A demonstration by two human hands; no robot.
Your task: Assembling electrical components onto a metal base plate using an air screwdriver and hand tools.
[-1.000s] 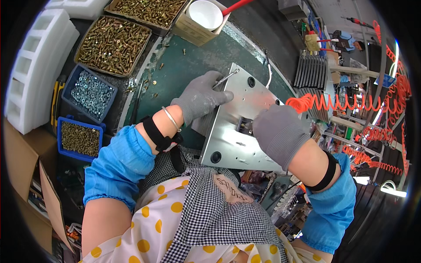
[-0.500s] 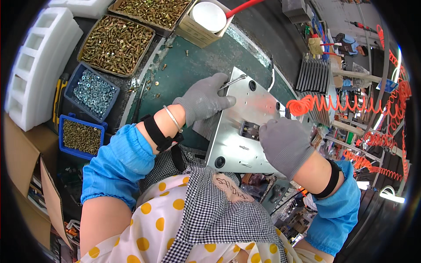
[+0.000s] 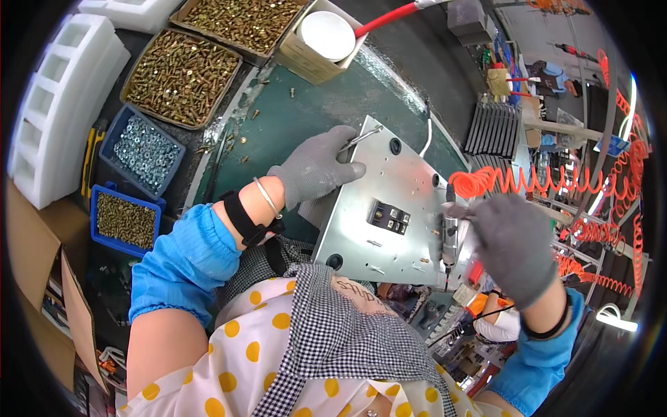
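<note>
A silver metal plate [image 3: 410, 181], with round black feet near its corners and small holes and studs, lies tilted before me. My left hand [image 3: 318, 165] is closed at its left edge, thumb against the plate, and grips a slim silver metal tool [image 3: 363, 139] that pokes out over the plate. On the plate sits a black terminal block [image 3: 389, 217] with metal contacts. My right hand [image 3: 514, 243] is over the right side, fingers closed around the upper part of a silver pneumatic screwdriver [image 3: 450, 240], whose tip points down toward me. Grey gloves cover both hands.
Bins of brass-coloured screws [image 3: 182, 76], silver nuts [image 3: 148, 151] and small screws [image 3: 125, 219] stand at left, by white foam [image 3: 62, 104]. A carton with a white round lid [image 3: 325, 36] is at the back. A red coiled hose [image 3: 514, 179] stretches across the right. Loose screws dot the green mat.
My right hand has left the terminal block, moved right and taken hold of the screwdriver. The block is now uncovered on the plate. The plate and left hand have shifted slightly left and down.
</note>
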